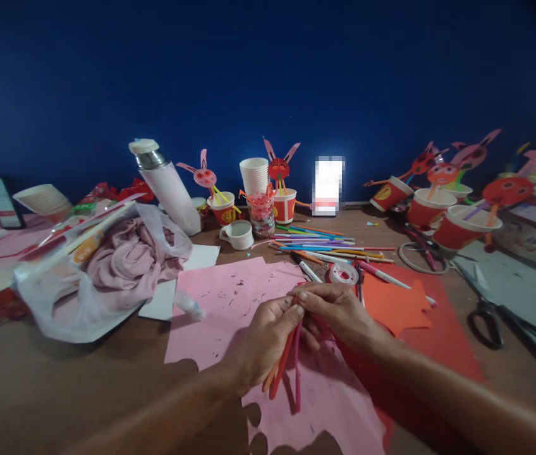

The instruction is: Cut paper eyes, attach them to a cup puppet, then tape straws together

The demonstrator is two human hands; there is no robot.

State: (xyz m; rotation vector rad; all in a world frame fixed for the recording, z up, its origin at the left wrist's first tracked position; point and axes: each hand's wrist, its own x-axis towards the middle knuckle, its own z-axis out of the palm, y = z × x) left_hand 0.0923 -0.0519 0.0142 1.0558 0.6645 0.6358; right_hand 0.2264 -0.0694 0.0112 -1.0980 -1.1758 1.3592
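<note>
My left hand (268,332) and my right hand (339,313) meet in the middle of the view, thumbs and fingertips pinched together. Between them is a small bundle of pipe cleaners (283,363), orange, red and magenta, whose lower ends hang down toward me. Both hands grip the bundle near its top, where the fingers hide the upper ends. Below lies a cut pink paper sheet (230,297) with dark marks on it. Red paper (448,322) is on the right, with an orange-red piece (395,303) on top.
Loose coloured pipe cleaners (334,243), a tape roll (342,273) and markers (398,276) lie beyond my hands. Black-handled scissors (500,316) rest at right. Cups with rabbit figures (284,205) stand behind, beside a white mug (238,235). A flask (168,189) and plastic bag (64,303) are left.
</note>
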